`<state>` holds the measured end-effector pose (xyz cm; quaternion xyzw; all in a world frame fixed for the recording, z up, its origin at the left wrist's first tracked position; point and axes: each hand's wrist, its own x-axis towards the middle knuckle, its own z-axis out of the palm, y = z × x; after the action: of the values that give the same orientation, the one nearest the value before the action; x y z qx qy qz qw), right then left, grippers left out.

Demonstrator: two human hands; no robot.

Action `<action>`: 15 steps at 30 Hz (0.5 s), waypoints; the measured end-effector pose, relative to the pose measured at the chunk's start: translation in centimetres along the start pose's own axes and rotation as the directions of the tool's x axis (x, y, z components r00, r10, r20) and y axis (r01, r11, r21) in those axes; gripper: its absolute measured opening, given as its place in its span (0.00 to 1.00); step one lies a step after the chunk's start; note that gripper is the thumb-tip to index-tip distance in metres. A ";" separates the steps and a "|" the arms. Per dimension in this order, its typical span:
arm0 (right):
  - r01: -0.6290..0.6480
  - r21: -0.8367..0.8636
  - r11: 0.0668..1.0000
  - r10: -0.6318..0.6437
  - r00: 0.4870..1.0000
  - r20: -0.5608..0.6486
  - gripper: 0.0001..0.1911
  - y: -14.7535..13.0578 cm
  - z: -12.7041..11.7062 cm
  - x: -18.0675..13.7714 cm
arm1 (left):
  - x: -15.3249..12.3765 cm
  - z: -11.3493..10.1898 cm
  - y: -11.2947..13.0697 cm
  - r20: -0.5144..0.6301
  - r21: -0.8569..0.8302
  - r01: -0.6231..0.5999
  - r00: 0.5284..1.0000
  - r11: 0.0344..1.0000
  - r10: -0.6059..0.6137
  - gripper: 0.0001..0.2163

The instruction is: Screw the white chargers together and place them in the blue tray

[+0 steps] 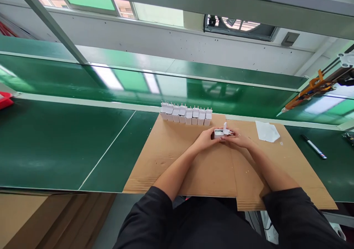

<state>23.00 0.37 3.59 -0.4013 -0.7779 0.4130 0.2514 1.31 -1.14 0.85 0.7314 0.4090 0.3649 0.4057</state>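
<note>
My left hand [207,139] is closed around a small white box-shaped piece [218,132] above the cardboard. On its right side, my right hand [238,138] pinches at the same piece. A white flap or part [225,128] stands up between the two hands, and thin prongs seem to show by the right fingers. Both hands meet at the piece, so its lower side is hidden. Just behind and to the left stands a row of several similar white box-shaped pieces [188,116] with short prongs pointing up.
Brown cardboard sheets [177,156] cover part of the green bench [69,142]. A white paper [267,131] lies at right, then a marker pen [313,147]. An orange tool with a pointed tip [306,92] hangs at the right. A red bin [5,99] sits far left.
</note>
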 end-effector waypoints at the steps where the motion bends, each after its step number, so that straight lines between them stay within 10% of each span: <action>1: 0.044 -0.048 0.998 -0.044 0.999 0.004 0.28 -0.4 0.0 -0.1 | -0.1 0.1 0.0 0.014 0.009 0.015 1.000 1.000 -0.015 0.24; 7: 0.070 -0.203 0.977 -0.119 0.963 -0.243 0.23 -1.4 0.3 -0.8 | -0.1 -0.2 0.1 -0.053 0.033 0.087 0.995 0.996 -0.085 0.22; 15: 0.265 -0.252 0.931 -0.320 0.923 -0.215 0.13 -1.5 1.5 -0.8 | -0.3 -0.2 0.4 -0.009 0.108 0.075 0.997 0.991 -0.075 0.16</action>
<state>21.69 -1.43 3.97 -0.3543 -0.8315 0.2284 0.3618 1.11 -1.53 1.27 0.7356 0.4565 0.3283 0.3779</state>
